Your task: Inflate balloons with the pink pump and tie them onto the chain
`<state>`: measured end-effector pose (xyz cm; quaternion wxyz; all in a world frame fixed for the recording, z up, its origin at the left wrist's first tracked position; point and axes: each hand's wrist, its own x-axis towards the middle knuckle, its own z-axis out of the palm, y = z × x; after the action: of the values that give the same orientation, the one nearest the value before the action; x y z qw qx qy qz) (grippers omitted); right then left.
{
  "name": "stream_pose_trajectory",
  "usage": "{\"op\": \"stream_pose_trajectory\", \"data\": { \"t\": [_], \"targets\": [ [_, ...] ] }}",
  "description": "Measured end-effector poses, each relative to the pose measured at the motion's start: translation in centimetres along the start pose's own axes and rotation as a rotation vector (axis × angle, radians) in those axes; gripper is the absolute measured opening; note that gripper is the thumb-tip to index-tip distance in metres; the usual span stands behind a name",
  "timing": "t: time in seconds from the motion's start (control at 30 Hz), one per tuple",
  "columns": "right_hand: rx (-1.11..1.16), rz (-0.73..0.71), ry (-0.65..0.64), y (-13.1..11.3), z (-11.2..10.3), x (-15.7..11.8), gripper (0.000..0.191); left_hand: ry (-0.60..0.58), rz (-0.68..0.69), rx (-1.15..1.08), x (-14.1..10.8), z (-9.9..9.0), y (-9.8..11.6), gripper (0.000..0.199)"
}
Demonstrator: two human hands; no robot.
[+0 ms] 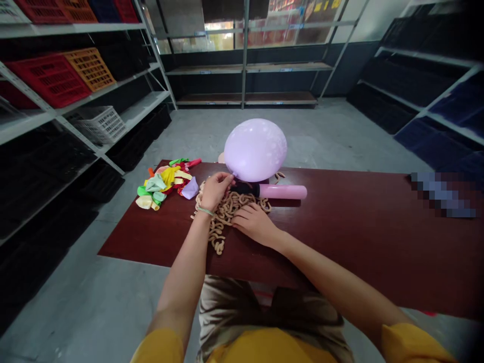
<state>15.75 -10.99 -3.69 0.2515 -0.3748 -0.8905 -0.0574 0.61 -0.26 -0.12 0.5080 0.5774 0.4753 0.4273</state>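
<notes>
Pinched at its neck between the fingers of my left hand (217,190) is an inflated light-purple balloon (256,149), floating above the table's far edge. My right hand (255,222) lies palm down at the near side of a pile of curly tan pieces (227,207), its fingers stretched out over them. Whether a piece is under those fingertips is hidden. Just beyond the pile lies a pink tube with a black end (283,191), which looks like a hand pump. Left of my left hand sits a heap of limp balloons in several colours (162,182).
Everything stands on a dark red-brown table (340,227). A blurred-out object (442,194) lies at its right. Shelves with red (49,78) and orange crates (89,69) and a white basket (100,123) rise at the left. More racks line the back and right.
</notes>
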Motion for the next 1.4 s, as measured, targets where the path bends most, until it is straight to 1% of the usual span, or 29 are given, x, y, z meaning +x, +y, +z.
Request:
{"op": "stream_pose_trajectory", "data": {
  "t": [0.07, 0.17, 0.27, 0.3, 0.37, 0.43, 0.47, 0.5, 0.57, 0.63, 0.67, 0.77, 0.87, 0.97, 1.07, 1.17, 1.23, 1.3, 1.4],
  "targets": [
    [0.041, 0.063, 0.06, 0.1, 0.0, -0.5, 0.018, -0.024, -0.023, -0.031, 0.1, -0.1, 0.0, 0.03],
    [0.138, 0.182, 0.172, 0.8, -0.7, -0.9, 0.019, -0.057, -0.044, -0.069, 0.1, 0.0, 0.0, 0.03],
    [0.177, 0.324, 0.294, 1.5, -1.5, -0.9, 0.023, -0.071, -0.048, -0.095, -0.1, 0.3, 0.3, 0.029],
    [0.175, 0.356, 0.334, 1.7, -1.8, -0.7, 0.023, -0.073, -0.049, -0.103, -0.2, 0.4, 0.4, 0.028],
    [0.159, 0.375, 0.392, 2.1, -2.8, -0.2, 0.023, -0.071, -0.052, -0.119, -0.4, 0.6, 0.6, 0.028],
    [0.135, 0.344, 0.407, 2.5, -4.5, 0.7, 0.021, -0.068, -0.051, -0.125, -0.6, 0.8, 0.7, 0.028],
    [0.12, 0.323, 0.393, 2.8, -5.6, 1.3, 0.021, -0.068, -0.047, -0.122, -0.6, 0.8, 0.6, 0.027],
    [0.104, 0.306, 0.39, 3.0, -6.8, 1.8, 0.021, -0.067, -0.043, -0.12, -0.6, 0.9, 0.5, 0.026],
    [0.077, 0.318, 0.391, 3.6, -9.3, 3.1, 0.021, -0.075, -0.032, -0.123, -0.6, 1.1, 0.3, 0.025],
    [0.051, 0.287, 0.348, 4.2, -11.6, 4.3, 0.022, -0.088, -0.017, -0.128, -0.4, 1.2, 0.1, 0.023],
    [0.034, 0.282, 0.349, 4.4, -12.6, 4.9, 0.022, -0.094, -0.011, -0.127, -0.4, 1.3, 0.0, 0.023],
    [-0.018, 0.285, 0.356, 4.9, -14.9, 6.4, 0.02, -0.104, 0.013, -0.112, -0.4, 1.4, -0.2, 0.023],
    [-0.068, 0.262, 0.338, 5.2, -16.4, 7.9, 0.018, -0.104, 0.066, -0.079, -0.4, 1.6, -0.4, 0.024],
    [-0.124, 0.25, 0.341, 5.7, -17.6, 9.3, 0.02, -0.086, 0.103, -0.042, -0.3, 1.7, -0.7, 0.025],
    [-0.166, 0.224, 0.354, 6.1, -18.5, 10.5, 0.024, -0.065, 0.1, -0.01, -0.2, 1.8, -0.8, 0.026],
    [-0.194, 0.196, 0.364, 6.3, -19.1, 11.5, 0.027, -0.064, 0.1, 0.031, -0.4, 1.8, -0.7, 0.026],
    [-0.211, 0.195, 0.372, 6.5, -19.0, 12.2, 0.027, -0.052, 0.118, 0.068, -0.5, 1.9, -0.5, 0.027],
    [-0.224, 0.197, 0.381, 6.9, -18.6, 13.3, 0.028, -0.017, 0.148, 0.113, -0.8, 1.9, -0.3, 0.028],
    [-0.242, 0.179, 0.38, 7.4, -17.9, 15.7, 0.032, 0.051, 0.202, 0.211, -1.1, 2.0, -0.1, 0.029]
  ]
}}
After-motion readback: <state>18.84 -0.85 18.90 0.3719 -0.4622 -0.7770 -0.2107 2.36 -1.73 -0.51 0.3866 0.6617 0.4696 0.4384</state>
